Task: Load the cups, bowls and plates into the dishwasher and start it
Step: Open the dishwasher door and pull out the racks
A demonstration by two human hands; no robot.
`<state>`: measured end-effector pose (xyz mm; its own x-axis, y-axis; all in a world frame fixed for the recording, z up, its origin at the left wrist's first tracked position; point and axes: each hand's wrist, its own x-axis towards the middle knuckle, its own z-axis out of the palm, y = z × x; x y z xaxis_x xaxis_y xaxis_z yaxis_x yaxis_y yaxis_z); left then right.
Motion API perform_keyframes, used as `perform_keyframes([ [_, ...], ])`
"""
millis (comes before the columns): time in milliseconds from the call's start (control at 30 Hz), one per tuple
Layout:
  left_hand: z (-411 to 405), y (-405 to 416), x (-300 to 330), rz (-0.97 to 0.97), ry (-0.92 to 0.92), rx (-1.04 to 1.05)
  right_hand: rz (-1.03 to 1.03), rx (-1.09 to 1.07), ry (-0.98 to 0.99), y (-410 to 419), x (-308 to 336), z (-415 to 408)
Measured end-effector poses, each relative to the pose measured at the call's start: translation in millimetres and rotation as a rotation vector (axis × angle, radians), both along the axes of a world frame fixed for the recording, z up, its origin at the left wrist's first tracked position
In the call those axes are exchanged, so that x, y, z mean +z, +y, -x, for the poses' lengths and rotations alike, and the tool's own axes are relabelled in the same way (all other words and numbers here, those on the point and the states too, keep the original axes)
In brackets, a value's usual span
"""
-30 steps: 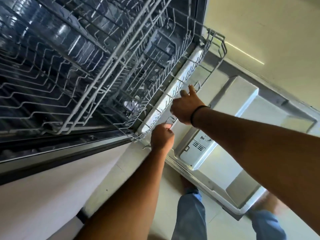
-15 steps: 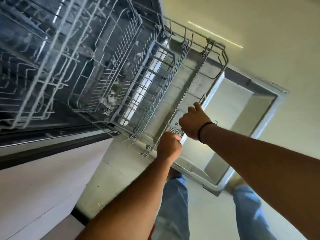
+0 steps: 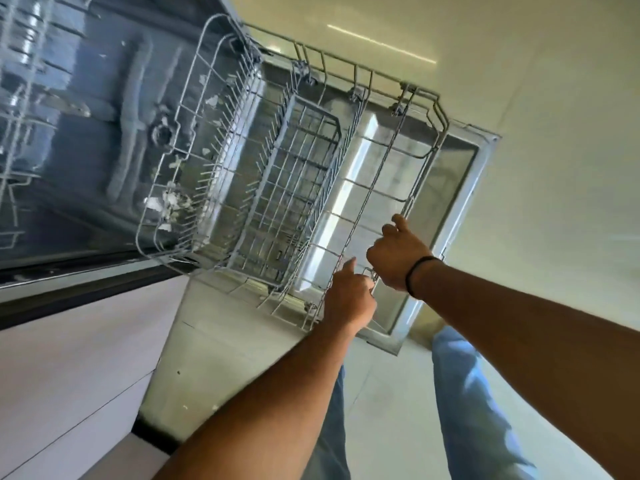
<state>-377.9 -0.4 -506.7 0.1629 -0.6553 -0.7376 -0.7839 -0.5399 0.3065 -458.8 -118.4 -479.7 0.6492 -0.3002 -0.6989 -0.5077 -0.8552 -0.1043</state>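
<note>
Gripping lower rack (image 3: 277, 188) front rim | left hand (image 3: 349, 299), right hand (image 3: 398, 258) | over open door (image 3: 460, 188)

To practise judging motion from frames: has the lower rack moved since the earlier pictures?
Yes. The lower rack has slid out of the tub over the open door, toward the person, with the left hand and right hand gripping its front wire.

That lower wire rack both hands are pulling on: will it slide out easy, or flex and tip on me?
The lower rack looks empty of dishes, so probably light. Its welded wire frame seems stiff. The left hand and right hand grip its front rim close together, so it might skew slightly.
</note>
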Motion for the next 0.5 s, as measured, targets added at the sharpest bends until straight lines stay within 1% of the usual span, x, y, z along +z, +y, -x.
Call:
perform_keyframes([
  [67,19,-2,-2,-0.016,0.003,-0.026,0.005,0.0,-0.008,1,0,17],
  [133,31,-6,-4,-0.004,-0.008,0.003,0.008,0.008,-0.03,0,-1,26],
  [233,33,-12,-6,0.011,-0.035,0.111,0.002,0.008,-0.034,-1,-1,23],
  [333,27,-14,-8,-0.032,-0.038,0.13,0.007,0.008,-0.037,-2,0,23],
  [500,26,-18,-3,-0.043,-0.015,0.124,0.016,0.018,-0.052,-3,-1,25],
])
